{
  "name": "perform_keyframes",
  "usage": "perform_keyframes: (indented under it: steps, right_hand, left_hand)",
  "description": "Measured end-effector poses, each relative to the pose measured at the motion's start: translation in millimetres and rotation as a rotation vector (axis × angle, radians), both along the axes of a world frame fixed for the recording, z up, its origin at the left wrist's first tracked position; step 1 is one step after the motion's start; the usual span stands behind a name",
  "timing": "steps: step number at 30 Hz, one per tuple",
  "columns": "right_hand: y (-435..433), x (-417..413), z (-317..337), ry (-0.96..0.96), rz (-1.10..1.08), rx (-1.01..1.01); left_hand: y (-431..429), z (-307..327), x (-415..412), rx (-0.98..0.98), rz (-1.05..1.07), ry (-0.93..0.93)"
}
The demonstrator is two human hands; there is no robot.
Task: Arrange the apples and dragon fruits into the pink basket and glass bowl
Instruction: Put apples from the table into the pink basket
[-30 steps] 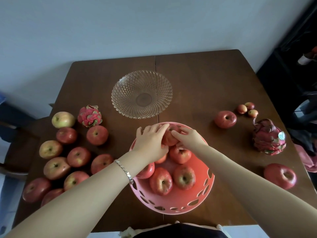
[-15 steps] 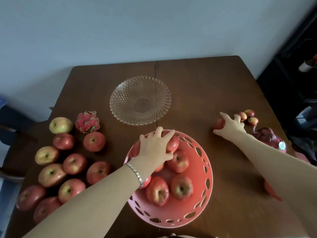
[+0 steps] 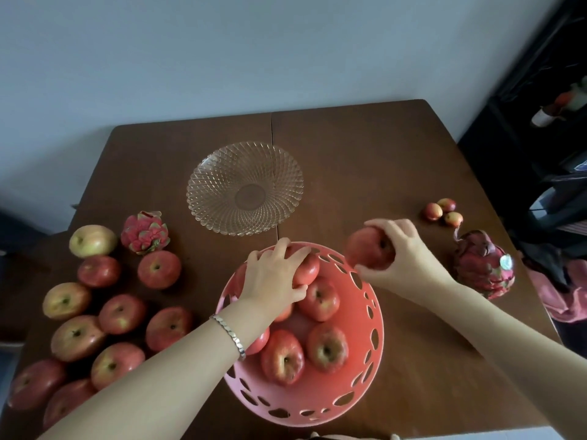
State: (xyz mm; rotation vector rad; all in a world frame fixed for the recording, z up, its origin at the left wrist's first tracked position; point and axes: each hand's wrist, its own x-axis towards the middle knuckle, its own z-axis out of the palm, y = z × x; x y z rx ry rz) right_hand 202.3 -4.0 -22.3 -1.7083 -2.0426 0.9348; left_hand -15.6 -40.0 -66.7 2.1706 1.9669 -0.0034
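Apple [image 3: 368, 252] in right hand [image 3: 403, 258] beside basket [image 3: 374, 341]

A thin silver-coloured bracelet [image 3: 229, 336] of flat links sits on the wrist behind the left hand [image 3: 273, 277]; both forearms are bare.

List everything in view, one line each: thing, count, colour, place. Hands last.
table: one, dark brown, under everything
glass bowl: one, clear, far centre, nothing in it
pink basket: one, near centre
loose apples: ten, red and yellow-green, table's left
rim apple: one, red, inside basket's far rim
basket apples: five more, red, some partly hidden
carried apple: one, red, right of basket's far rim
dragon fruits: two, pink, one left, one right
small fruits: three, red-yellow, far right
bracelet: one, silver, left wrist
left grip: holds rim apple
right grip: holds carried apple
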Motion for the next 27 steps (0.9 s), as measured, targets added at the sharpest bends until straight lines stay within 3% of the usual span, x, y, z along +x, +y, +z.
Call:
perform_keyframes:
  steps: [6, 9, 11, 12, 16, 22, 25, 27]
  right_hand:
    - [-40.1, -12.3, -5.5, -0.503, 0.496, -0.001]
    - [-48.7, -17.8, -17.5, -0.561, 0.568, 0.019]
    - [-51.5, -19.3, -22.5, -0.566, 0.533, 0.025]
    - [-52.4, -19.6, -24.1, -0.567, 0.505, 0.03]
    - [-55.0, -14.7, -24.8, -0.466, 0.378, -0.066]
    - [-55.5, 33.8, -11.0, -0.175, 0.266, -0.19]
    - [-50.0, 78.8, -23.1, -0.4, -0.065, -0.04]
    - [-47.9, 104.0, -41.1, -0.653, -0.277, -0.156]
  left_hand:
    - [-6.0, 6.6, 0.9, -0.008, -0.003, -0.037]
    - [-17.3, 10.8, 8.5, 0.19, -0.01, -0.2]
    - [-26.7, 12.0, 15.0, 0.28, -0.086, -0.342]
    - [-32.9, 14.2, 21.2, 0.235, -0.119, -0.401]
    - [-50.2, 17.1, 47.0, -0.291, -0.077, -0.509]
    - [-45.4, 9.2, 66.0, -0.269, 0.002, -0.456]
    - [-45.2, 11.9, 72.7, -0.278, -0.002, -0.402]
    - [-45.6, 12.9, 73.5, -0.275, -0.013, -0.387]
